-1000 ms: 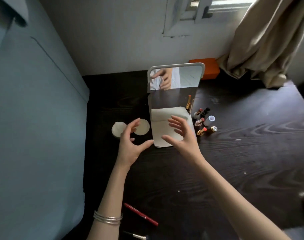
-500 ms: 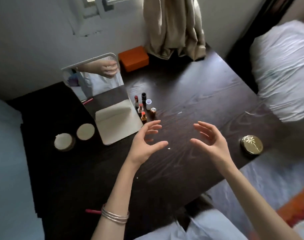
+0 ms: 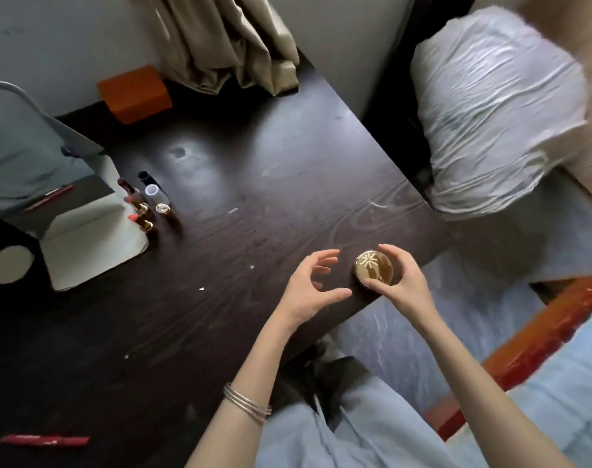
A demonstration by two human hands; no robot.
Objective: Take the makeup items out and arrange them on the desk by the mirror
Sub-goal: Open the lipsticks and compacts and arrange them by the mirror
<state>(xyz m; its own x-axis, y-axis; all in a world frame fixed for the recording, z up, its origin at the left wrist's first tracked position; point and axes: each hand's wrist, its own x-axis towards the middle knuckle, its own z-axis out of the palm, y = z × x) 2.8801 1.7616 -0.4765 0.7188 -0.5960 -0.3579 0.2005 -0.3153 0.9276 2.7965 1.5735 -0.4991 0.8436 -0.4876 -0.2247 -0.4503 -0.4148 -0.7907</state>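
Observation:
A round gold compact (image 3: 372, 266) lies near the front right edge of the dark wooden desk (image 3: 254, 184). My right hand (image 3: 397, 278) curls round it, fingers on its far rim and thumb on its near rim. My left hand (image 3: 310, 287) hovers just left of the compact with fingers loosely spread, holding nothing. At the far left stands the mirror (image 3: 24, 157) on its white base (image 3: 92, 244). Several lipsticks and small bottles (image 3: 146, 204) stand in a cluster right of that base. A round white puff (image 3: 9, 266) lies left of it.
An orange box (image 3: 134, 94) sits at the back of the desk under a beige curtain (image 3: 227, 38). A red pencil (image 3: 45, 440) lies at the front left. A white pillow (image 3: 497, 106) and bed lie to the right, past the desk edge.
My head turned right, away from the mirror. Both hands moved from in front of the mirror base to the gold compact, and my right hand took hold of it.

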